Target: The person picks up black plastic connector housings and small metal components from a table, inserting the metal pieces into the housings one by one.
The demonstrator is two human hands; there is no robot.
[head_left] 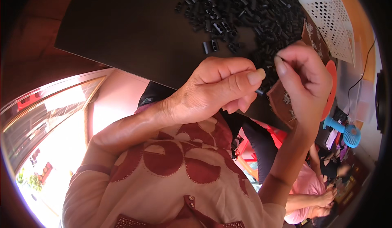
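Observation:
My left hand (pixel 216 87) is closed, its thumb pressed along the curled fingers. What it grips, if anything, is hidden. Just to its right my right hand (pixel 308 71) pinches thumb against forefinger, and anything between the tips is too small to name. A narrow gap separates the two hands. Beyond them spreads a large heap of short black plastic tube pieces (pixel 245 12), some showing paired round holes. Partly covered by my right hand and wrist is a brown tray (pixel 279 109) with small silvery parts in it.
The heap lies on a dark table (pixel 118 28). A white perforated basket (pixel 326 18) stands at the far right. Behind my right wrist shows a red rounded object (pixel 331 85). A small blue fan (pixel 351 136) is farther right. Another person in pink (pixel 308 187) sits at lower right.

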